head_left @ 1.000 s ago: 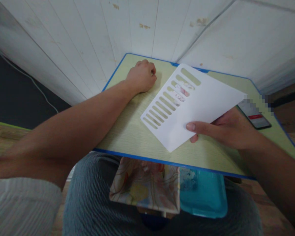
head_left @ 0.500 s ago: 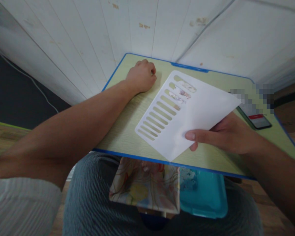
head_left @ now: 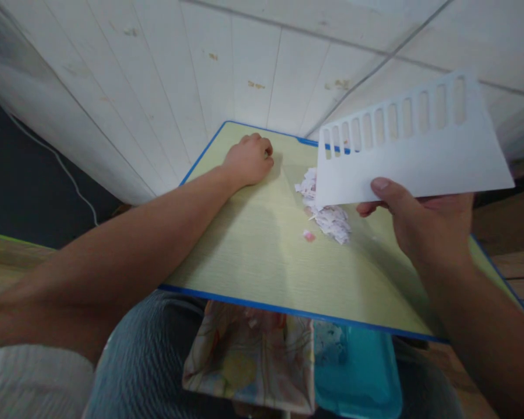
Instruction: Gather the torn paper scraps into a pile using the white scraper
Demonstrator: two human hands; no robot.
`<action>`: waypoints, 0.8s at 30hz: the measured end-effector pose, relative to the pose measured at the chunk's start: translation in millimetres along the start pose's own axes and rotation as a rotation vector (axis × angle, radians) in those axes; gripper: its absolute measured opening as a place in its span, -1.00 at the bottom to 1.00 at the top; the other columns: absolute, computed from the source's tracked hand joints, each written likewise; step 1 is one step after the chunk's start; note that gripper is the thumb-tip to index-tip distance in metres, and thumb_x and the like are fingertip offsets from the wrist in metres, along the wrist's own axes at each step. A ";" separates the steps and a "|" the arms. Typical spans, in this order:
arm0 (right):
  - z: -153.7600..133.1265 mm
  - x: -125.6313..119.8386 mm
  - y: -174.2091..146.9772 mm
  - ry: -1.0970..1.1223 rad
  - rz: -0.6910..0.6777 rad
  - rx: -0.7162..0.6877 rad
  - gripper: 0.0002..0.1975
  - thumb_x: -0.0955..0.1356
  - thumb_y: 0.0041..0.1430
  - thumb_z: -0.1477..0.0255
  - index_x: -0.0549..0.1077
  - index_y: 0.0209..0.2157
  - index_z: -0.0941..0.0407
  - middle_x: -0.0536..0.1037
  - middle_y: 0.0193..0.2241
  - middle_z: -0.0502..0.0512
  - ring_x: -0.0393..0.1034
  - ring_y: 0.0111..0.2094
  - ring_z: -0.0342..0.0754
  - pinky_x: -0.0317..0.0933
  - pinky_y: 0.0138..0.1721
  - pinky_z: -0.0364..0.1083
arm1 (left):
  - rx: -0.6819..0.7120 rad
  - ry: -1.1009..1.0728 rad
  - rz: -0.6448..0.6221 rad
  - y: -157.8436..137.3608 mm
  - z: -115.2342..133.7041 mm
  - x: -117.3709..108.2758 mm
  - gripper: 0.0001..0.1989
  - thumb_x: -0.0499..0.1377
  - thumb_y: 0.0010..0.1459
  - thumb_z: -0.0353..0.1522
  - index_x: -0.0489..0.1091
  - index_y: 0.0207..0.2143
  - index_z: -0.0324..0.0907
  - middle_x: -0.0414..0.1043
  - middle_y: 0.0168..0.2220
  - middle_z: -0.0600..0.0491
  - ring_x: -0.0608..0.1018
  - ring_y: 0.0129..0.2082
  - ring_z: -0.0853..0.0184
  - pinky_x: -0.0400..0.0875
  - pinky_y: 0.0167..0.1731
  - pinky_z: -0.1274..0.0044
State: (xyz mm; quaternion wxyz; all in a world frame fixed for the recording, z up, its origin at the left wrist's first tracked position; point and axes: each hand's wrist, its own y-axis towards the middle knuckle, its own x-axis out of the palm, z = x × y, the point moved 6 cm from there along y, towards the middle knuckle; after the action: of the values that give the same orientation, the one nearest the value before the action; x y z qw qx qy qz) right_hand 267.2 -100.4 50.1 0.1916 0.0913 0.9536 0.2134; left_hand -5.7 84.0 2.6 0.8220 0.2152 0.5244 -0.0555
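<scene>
My right hand [head_left: 428, 218] grips a thin white slotted sheet [head_left: 413, 166], thumb on its near face. The sheet is held up at a tilt above the right half of the table, its row of long slots along the upper edge. Behind and below it lies a pile of small white paper scraps [head_left: 330, 221], partly hidden by the sheet. One pinkish scrap [head_left: 308, 235] lies apart, in front of the pile. My left hand [head_left: 250, 158] rests on the table's far left part with its fingers curled; whatever they may hold is hidden.
The pale table [head_left: 244, 250] has a blue rim and stands against a white plank wall [head_left: 253, 58] with a cable. Below its near edge are a patterned fabric-lined box [head_left: 244, 372] and a turquoise plastic tray [head_left: 367, 372], by my legs.
My right hand has lifted and turned the white slotted sheet, moving it up and right. The paper scraps beneath have come into view. The view has shifted slightly; my left hand keeps its place.
</scene>
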 end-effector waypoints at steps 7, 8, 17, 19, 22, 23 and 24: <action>-10.7 9.3 -6.3 -0.072 -0.082 -0.006 -0.67 0.75 0.22 0.23 0.64 -0.40 0.00 0.69 -0.55 -0.02 0.60 -0.59 0.04 0.56 -0.52 -0.02 | 0.015 -0.036 0.026 2.2 -6.1 4.4 -0.67 0.30 0.43 -0.36 0.75 0.16 -0.03 0.70 0.27 -0.16 0.62 0.39 -0.16 0.56 0.45 0.02; -11.0 10.6 -6.6 -0.094 -0.119 -0.009 -0.66 0.74 0.24 0.21 0.64 -0.43 -0.01 0.68 -0.56 -0.01 0.60 -0.59 0.04 0.56 -0.52 -0.01 | 0.012 -0.032 0.025 1.6 -5.4 3.9 -0.67 0.29 0.44 -0.36 0.74 0.16 -0.03 0.70 0.28 -0.16 0.62 0.40 -0.16 0.56 0.45 0.02; -12.2 13.9 -11.7 -0.104 -0.337 -0.062 -0.54 0.68 0.46 0.03 0.68 -0.47 -0.07 0.73 -0.50 0.03 0.71 -0.41 0.17 0.73 -0.13 0.18 | 0.010 -0.067 -0.009 1.5 -4.4 3.0 -0.47 0.32 0.32 -0.19 0.72 0.31 0.24 0.74 0.32 -0.04 0.54 0.42 -0.30 0.51 0.48 -0.19; -12.0 11.1 -10.6 -0.106 -0.309 -0.040 -0.54 0.70 0.45 0.02 0.68 -0.46 -0.08 0.74 -0.49 0.04 0.70 -0.41 0.18 0.73 -0.12 0.22 | 0.018 -0.071 0.001 1.5 -4.5 2.4 -0.49 0.31 0.31 -0.22 0.74 0.28 0.19 0.75 0.28 -0.07 0.56 0.41 -0.27 0.53 0.47 -0.14; -13.8 12.0 -10.1 -0.107 -0.320 -0.027 -0.52 0.70 0.44 -0.02 0.68 -0.47 -0.09 0.71 -0.51 0.05 0.69 -0.43 0.18 0.73 -0.14 0.23 | 0.020 -0.061 0.014 1.3 -4.2 1.8 -0.60 0.28 0.36 -0.28 0.76 0.17 0.08 0.74 0.25 -0.12 0.60 0.39 -0.20 0.55 0.45 -0.02; -14.3 13.6 -10.6 -0.109 -0.340 -0.027 -0.51 0.69 0.45 -0.04 0.68 -0.46 -0.09 0.71 -0.51 0.05 0.69 -0.42 0.18 0.74 -0.13 0.22 | 0.017 -0.056 0.014 1.2 -4.0 1.8 -0.62 0.28 0.37 -0.28 0.75 0.15 0.08 0.74 0.24 -0.11 0.60 0.38 -0.19 0.56 0.44 -0.01; -14.6 15.2 -11.2 -0.114 -0.357 -0.029 -0.50 0.68 0.46 -0.06 0.68 -0.46 -0.09 0.71 -0.51 0.05 0.70 -0.41 0.18 0.74 -0.11 0.22 | 0.014 -0.053 0.013 1.1 -3.7 1.8 -0.64 0.29 0.37 -0.29 0.75 0.14 0.10 0.73 0.24 -0.10 0.60 0.38 -0.18 0.56 0.44 -0.01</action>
State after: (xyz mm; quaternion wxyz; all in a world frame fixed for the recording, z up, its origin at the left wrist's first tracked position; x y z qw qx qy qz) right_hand 246.5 -112.0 52.3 0.2816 -0.0699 0.9391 0.1841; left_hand -7.7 86.7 0.1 0.8343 0.2226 0.5008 -0.0595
